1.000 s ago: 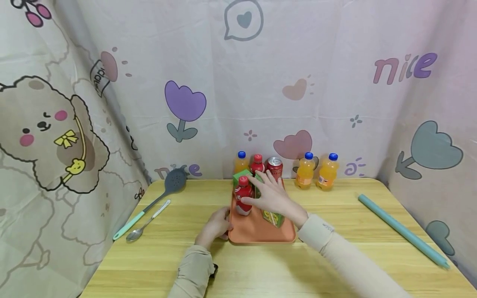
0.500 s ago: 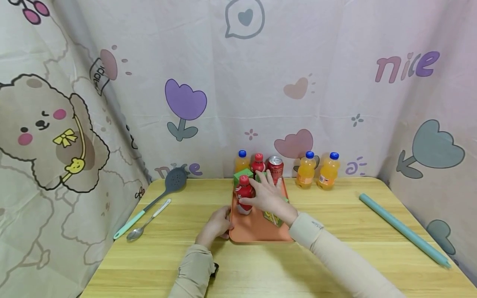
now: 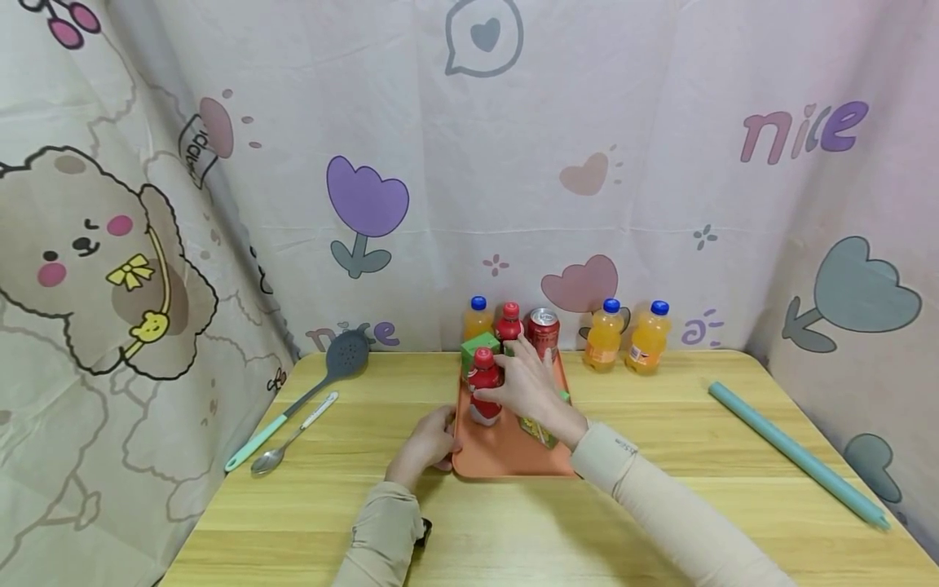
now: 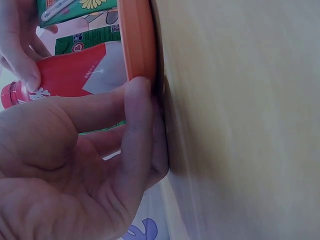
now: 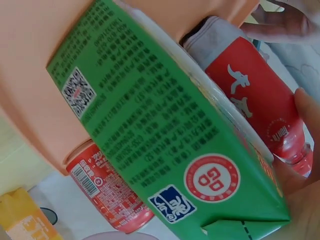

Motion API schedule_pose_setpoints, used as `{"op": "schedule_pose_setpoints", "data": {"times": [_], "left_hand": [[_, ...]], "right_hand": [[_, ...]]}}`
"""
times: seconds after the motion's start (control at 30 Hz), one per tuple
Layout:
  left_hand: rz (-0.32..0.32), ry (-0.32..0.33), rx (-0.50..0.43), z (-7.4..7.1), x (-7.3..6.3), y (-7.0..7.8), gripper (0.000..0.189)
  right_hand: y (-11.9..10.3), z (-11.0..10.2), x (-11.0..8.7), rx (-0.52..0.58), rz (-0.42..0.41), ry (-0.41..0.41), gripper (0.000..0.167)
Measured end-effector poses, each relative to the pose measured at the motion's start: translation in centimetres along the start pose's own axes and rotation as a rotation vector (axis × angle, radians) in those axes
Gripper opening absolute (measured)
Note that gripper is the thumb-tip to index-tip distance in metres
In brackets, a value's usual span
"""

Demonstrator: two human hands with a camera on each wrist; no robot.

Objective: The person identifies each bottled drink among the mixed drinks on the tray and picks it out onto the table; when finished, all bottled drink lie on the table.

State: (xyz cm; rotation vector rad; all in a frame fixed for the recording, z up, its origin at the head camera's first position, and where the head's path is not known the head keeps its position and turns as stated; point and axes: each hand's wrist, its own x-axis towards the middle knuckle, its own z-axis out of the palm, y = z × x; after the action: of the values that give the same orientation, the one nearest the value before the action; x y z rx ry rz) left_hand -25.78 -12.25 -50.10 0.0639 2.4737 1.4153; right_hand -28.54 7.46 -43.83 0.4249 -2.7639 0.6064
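On the orange tray [image 3: 499,455], a red bottle [image 3: 484,411] stands upright near the left rim. My right hand [image 3: 531,390] grips it near its upper part, the thumb on the near side and fingers behind. My left hand [image 3: 429,442] pinches the tray's left edge, fingertips at the rim in the left wrist view. A green drink carton [image 5: 150,120], with a straw on its side, fills much of the right wrist view beside the red bottle. Another green carton [image 3: 479,346] stands behind the bottle. A red can [image 3: 544,328] and a second red bottle [image 3: 509,323] are at the tray's far end.
An orange drink bottle [image 3: 478,319] is at the back left of the tray. Two more, a near one [image 3: 601,338] and a far-right one [image 3: 649,341], stand right of it. A slotted turner [image 3: 346,355] and spoon [image 3: 268,462] lie left; a teal tube [image 3: 795,453] lies right.
My right hand has moved slightly left and its spread fingers have drawn in around the red bottle. My left hand stays at the tray's edge.
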Motion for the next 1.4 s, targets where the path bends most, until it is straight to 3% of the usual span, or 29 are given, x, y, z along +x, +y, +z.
{"op": "schedule_pose_setpoints", "data": {"times": [0.3, 0.53, 0.83, 1.13, 1.4], "left_hand": [[-0.002, 0.003, 0.012, 0.0, 0.0, 0.1, 0.067], [0.024, -0.004, 0.002, 0.0, -0.1, 0.0, 0.067], [0.007, -0.001, 0.001, 0.2, 0.0, -0.3, 0.070], [0.017, 0.003, 0.008, 0.2, 0.0, -0.4, 0.069], [0.012, -0.004, -0.005, 0.3, 0.0, -0.3, 0.071]], "right_hand": [[-0.2, -1.2, -0.4, 0.094, -0.011, 0.089, 0.068], [-0.6, -3.0, -0.9, 0.347, 0.056, 0.084, 0.061], [-0.2, -4.6, -1.3, 0.630, 0.110, 0.104, 0.064], [1.3, -6.0, -1.4, 0.797, 0.167, 0.158, 0.064], [2.2, -7.6, -1.6, 1.038, 0.248, 0.115, 0.063]]}}
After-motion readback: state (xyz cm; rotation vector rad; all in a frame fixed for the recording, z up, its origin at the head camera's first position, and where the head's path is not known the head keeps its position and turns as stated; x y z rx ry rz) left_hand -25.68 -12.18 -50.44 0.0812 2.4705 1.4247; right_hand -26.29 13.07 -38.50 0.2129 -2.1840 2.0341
